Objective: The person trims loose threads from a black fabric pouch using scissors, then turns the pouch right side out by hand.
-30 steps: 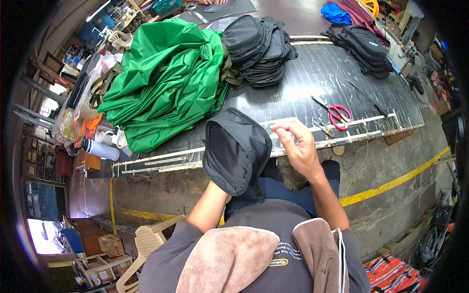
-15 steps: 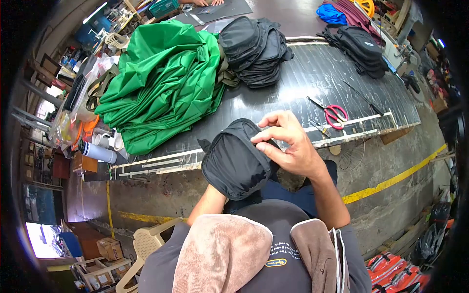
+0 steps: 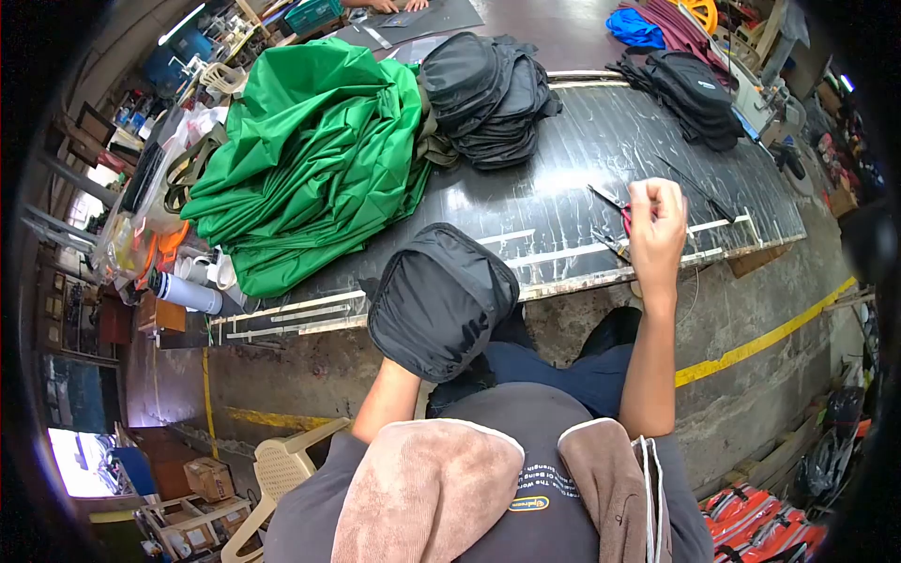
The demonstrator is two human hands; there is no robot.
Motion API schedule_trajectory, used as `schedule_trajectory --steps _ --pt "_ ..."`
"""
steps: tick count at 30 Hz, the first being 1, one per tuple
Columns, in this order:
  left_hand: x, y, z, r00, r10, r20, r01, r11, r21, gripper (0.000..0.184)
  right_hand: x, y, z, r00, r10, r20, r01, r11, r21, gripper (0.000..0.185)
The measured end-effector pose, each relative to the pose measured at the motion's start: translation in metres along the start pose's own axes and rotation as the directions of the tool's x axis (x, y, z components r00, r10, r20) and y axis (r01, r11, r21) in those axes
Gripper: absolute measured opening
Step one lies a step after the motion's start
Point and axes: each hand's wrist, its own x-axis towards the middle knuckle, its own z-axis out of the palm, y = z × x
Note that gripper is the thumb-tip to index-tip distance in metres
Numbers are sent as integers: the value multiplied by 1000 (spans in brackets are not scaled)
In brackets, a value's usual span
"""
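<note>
A round black fabric pouch (image 3: 436, 305) with a seamed rim is held up in front of my body, off the table's near edge. My left forearm (image 3: 389, 399) runs up beneath it, and the left hand itself is hidden behind or inside the fabric. My right hand (image 3: 659, 225) is raised to the right, apart from the pouch, with its fingers curled together. Whether something small is pinched there cannot be seen. Behind that hand, scissors (image 3: 607, 197) with pink-red handles lie partly covered on the table. Small metal snips (image 3: 612, 248) are beside them.
A green fabric heap (image 3: 310, 169) and a stack of black pouches (image 3: 493, 103) occupy the dark table (image 3: 582, 141). A black bag (image 3: 690, 98) and a thin black-handled tool (image 3: 721, 208) lie to the right. Another person's hands (image 3: 399, 6) work at the far edge. A plastic chair (image 3: 286, 464) stands left.
My right hand has left the pouch's rim and moved right, over the scissors, its fingers now curled in. The pouch has shifted slightly left with my left arm.
</note>
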Motion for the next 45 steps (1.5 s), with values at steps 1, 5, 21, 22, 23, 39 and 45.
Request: schedule_trajectory --steps 1,5,21,22,23,39,45 --pt "0 0 1 1000 -10 -20 9 998 -54 74 0 11 3 994 -72 -84 55 981 -184 25" --pt "10 6 -11 998 59 6 -59 989 132 71 -13 43 28 973 -165 -162 78 894 -440 39" --pt "11 16 -17 978 206 39 -162 860 -484 54 -42 -51 54 839 -91 537 -306 737 603 32" --pt "7 10 -18 979 194 66 -138 862 -488 54 -40 -48 47 722 67 689 -564 634 530 31" --pt "3 6 -18 980 181 85 -117 863 -492 54 -39 -44 44 743 51 668 -546 623 560 31" --pt "13 7 -6 996 72 47 -43 890 -455 54 -48 -6 121 608 22 794 -573 704 420 41" --pt "15 7 -1 999 29 24 -16 904 -428 54 -48 22 148 514 117 850 -716 605 349 45"
